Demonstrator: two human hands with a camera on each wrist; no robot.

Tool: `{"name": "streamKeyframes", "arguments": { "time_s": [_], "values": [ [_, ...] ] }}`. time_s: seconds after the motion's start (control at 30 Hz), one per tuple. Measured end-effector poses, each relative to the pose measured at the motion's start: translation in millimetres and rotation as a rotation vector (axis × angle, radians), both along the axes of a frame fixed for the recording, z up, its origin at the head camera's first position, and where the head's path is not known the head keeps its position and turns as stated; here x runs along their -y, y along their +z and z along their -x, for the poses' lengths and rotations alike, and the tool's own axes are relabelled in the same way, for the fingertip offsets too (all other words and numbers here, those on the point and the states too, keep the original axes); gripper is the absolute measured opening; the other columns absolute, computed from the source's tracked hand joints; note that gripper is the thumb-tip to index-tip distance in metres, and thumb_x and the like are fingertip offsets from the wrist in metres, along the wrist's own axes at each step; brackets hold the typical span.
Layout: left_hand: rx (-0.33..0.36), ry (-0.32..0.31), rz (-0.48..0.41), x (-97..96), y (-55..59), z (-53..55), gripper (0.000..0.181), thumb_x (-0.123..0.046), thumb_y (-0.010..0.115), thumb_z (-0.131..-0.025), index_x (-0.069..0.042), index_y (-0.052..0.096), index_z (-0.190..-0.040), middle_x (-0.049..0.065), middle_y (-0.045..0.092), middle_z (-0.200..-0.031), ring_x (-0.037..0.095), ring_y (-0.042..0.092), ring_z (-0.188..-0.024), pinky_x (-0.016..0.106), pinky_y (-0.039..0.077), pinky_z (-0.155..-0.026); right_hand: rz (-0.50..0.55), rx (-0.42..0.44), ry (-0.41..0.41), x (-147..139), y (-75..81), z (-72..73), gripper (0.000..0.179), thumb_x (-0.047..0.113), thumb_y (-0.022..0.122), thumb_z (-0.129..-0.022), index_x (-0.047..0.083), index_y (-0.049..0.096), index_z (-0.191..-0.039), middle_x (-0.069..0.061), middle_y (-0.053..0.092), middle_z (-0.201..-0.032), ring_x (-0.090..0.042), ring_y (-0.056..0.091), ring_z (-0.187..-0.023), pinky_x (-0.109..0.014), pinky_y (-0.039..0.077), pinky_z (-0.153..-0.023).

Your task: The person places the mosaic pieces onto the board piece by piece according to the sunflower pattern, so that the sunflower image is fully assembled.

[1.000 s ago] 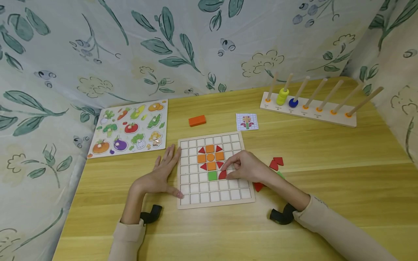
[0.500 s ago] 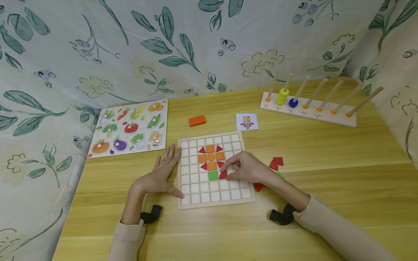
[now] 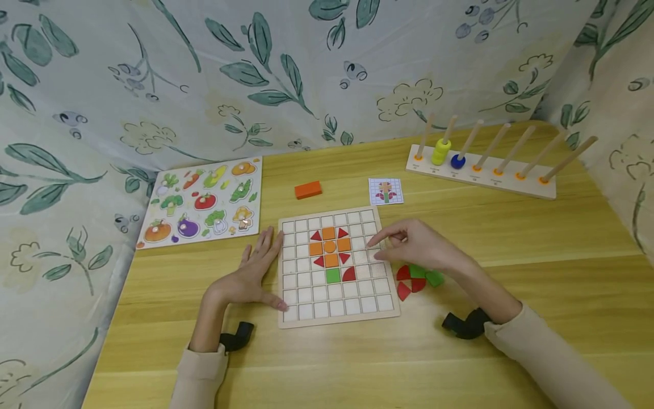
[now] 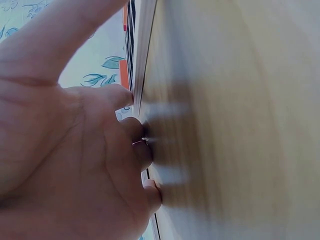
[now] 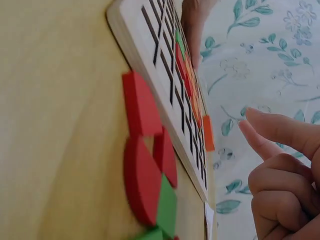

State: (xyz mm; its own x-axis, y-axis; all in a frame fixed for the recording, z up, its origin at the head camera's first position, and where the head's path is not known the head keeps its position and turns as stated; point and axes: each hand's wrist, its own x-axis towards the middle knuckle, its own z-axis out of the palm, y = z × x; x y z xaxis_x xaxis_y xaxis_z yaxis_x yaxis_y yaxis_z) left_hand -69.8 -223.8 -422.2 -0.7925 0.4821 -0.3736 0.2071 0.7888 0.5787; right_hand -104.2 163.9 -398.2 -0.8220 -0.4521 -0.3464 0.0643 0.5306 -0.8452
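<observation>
A wooden grid board (image 3: 365, 288) lies on the table with colored pieces in its cells. Orange squares surround an orange circle (image 3: 329, 246), with red triangles at the corners. Below them a green square (image 3: 332, 275) sits beside a red quarter-circle piece (image 3: 349, 274). My left hand (image 3: 245, 282) rests spread along the board's left edge, its thumb at the lower left corner. Over the board's right edge hovers my right hand (image 3: 419, 244), holding nothing, thumb and index finger apart. In the right wrist view its other fingers (image 5: 280, 210) are curled. Loose red pieces (image 3: 403, 291) and green pieces (image 3: 435, 278) lie below it.
Behind the board are an orange block (image 3: 308, 190) and a small pattern card (image 3: 385, 191). A vegetable puzzle board (image 3: 199, 230) lies at the left. At the back right stands a peg stand (image 3: 526, 187) with yellow and blue beads. A floral curtain (image 3: 306, 68) encloses the table.
My right hand has let go of the red quarter-circle piece, which stays in its cell beside the green square. The hand has moved up and right. My left hand has stayed put.
</observation>
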Motion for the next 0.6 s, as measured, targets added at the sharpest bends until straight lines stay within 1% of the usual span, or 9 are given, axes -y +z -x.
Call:
{"name": "streamKeyframes", "arguments": {
  "time_s": [0.07,0.13,0.27,0.37,0.47,0.6],
  "values": [
    [0.001,0.0,0.004,-0.5,0.1,0.1,0.148,-0.048,0.095,-0.068,-0.015,-0.011,-0.166,0.012,-0.028,-0.171,0.033,-0.026,-0.159,0.064,-0.012,-0.127,-0.027,-0.004,-0.018,-17,4.2,2.3,0.029,0.025,0.081,-0.09,0.014,0.078,-0.116,-0.001,0.038,-0.07,-0.018,0.04,-0.065,-0.025,0.029,-0.054],
    [0.003,0.001,0.002,-1.1,0.2,0.4,0.148,-0.048,0.095,-0.068,-0.016,-0.01,-0.166,0.012,-0.028,-0.171,0.032,-0.026,-0.159,0.064,-0.012,-0.128,-0.056,-0.013,-0.035,-35,4.6,4.4,0.028,0.025,0.081,-0.09,0.014,0.078,-0.116,0.0,0.038,-0.07,-0.017,0.04,-0.064,-0.026,0.03,-0.052],
    [0.006,0.001,-0.01,-1.7,0.3,1.0,0.147,-0.047,0.095,-0.068,-0.016,-0.008,-0.167,0.012,-0.028,-0.171,0.033,-0.026,-0.159,0.065,-0.013,-0.127,-0.103,-0.019,-0.054,-75,-2.2,8.9,0.03,0.024,0.083,-0.089,0.013,0.077,-0.117,0.002,0.035,-0.066,-0.013,0.037,-0.061,-0.025,0.03,-0.052],
    [0.007,0.005,-0.008,-1.7,0.9,1.2,0.146,-0.047,0.095,-0.068,-0.017,-0.007,-0.167,0.013,-0.028,-0.171,0.033,-0.026,-0.159,0.065,-0.013,-0.127,-0.111,-0.005,-0.035,-99,-5.5,13.2,0.035,0.024,0.085,-0.086,0.011,0.076,-0.118,0.004,0.03,-0.063,-0.01,0.033,-0.058,-0.025,0.029,-0.051],
    [0.011,0.008,-0.007,-1.5,1.4,0.9,0.146,-0.047,0.095,-0.068,-0.017,-0.007,-0.167,0.012,-0.028,-0.171,0.033,-0.027,-0.159,0.065,-0.013,-0.127,-0.118,0.022,-0.015,-113,-7.2,17.1,0.037,0.023,0.085,-0.085,0.009,0.076,-0.119,0.004,0.03,-0.062,-0.009,0.032,-0.057,-0.026,0.029,-0.052],
    [0.012,0.005,-0.007,-1.6,0.7,0.7,0.146,-0.047,0.095,-0.068,-0.017,-0.008,-0.167,0.012,-0.029,-0.171,0.033,-0.027,-0.159,0.065,-0.013,-0.127,-0.123,0.049,0.01,-119,-10.4,20.3,0.038,0.02,0.086,-0.084,0.009,0.076,-0.119,0.004,0.031,-0.064,-0.009,0.032,-0.058,-0.026,0.029,-0.052]
  ]
}}
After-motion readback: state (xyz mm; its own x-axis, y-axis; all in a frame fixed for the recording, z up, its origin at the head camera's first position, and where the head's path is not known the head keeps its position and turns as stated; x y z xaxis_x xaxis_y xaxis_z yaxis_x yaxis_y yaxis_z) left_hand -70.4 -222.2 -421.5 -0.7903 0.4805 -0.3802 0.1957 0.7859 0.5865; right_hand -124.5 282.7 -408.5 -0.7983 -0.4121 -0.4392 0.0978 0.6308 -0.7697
